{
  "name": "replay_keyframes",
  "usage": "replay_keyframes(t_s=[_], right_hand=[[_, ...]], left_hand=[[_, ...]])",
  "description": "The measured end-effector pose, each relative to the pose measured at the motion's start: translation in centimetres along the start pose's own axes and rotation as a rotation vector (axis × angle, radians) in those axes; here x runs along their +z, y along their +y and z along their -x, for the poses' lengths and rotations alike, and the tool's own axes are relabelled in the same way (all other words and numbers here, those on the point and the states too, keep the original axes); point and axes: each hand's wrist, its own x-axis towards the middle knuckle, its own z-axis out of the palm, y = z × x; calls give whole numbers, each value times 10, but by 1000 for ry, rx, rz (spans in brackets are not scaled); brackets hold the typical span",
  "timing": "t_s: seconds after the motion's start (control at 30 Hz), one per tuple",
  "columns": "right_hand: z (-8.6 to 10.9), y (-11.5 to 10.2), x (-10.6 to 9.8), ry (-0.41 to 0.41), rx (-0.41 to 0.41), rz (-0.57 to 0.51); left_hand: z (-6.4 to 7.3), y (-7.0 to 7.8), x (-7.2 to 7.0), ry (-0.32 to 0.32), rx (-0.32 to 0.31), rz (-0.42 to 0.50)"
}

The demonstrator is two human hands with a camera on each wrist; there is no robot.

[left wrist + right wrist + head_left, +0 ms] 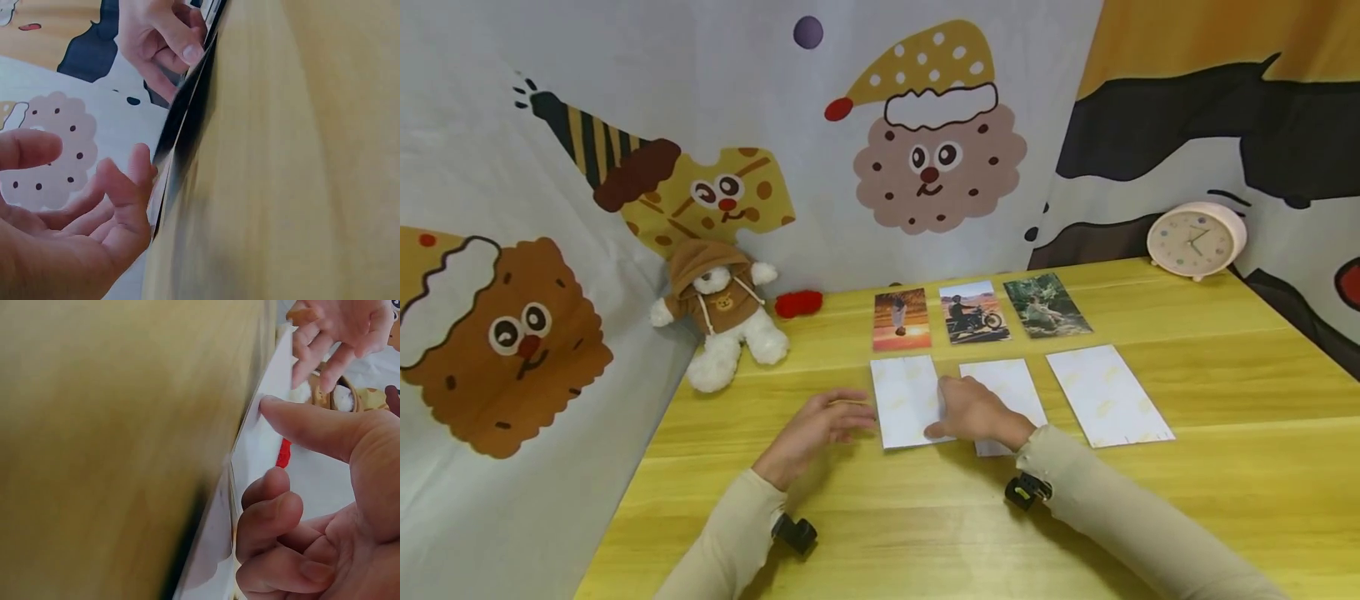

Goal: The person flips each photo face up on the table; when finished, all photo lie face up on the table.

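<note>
Three white-backed cards lie in the near row: a left card point(906, 400), a middle card point(1003, 387) and a right card point(1108, 396). My right hand point(977, 410) grips the left card at its right side, with the thumb near the lower corner and the other fingers bent. In the left wrist view, that card's dark underside point(184, 112) shows, its edge a little off the table. By the card's left edge, my left hand point(820, 429) has its fingers loosely extended; whether they touch it is unclear.
Behind lie three picture cards: a sunset point(901, 321), a motorcyclist point(975, 315) and a green forest scene point(1047, 306). A plush toy point(730, 312) in a brown hoodie sits at the left back beside a red object point(799, 304). A pink clock point(1195, 240) stands at the right back.
</note>
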Motion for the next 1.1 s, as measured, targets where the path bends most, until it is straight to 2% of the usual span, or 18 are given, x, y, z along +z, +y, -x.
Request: replay_keyframes(t_s=[0.2,0.4,0.5,0.63,0.77,0.93,1.1], right_hand=[[4,3,1,4,-42,-44],[4,5,4,-36,-109,-126],[3,4,4,-52,-134,-137],[2,3,2,-59,-169,-158],[2,2,0,-41,-188,-160],[0,-3,-1,28,-222,-144],[5,-14,-4,61,-238,-116]], left_hand=[[-6,3,4,67,19,23],[-16,4,11,187,71,41],[-19,6,15,236,116,10],[-20,13,19,289,140,-45],[-23,21,23,318,151,-30],[-24,29,28,360,176,0],[-23,35,33,357,182,1]])
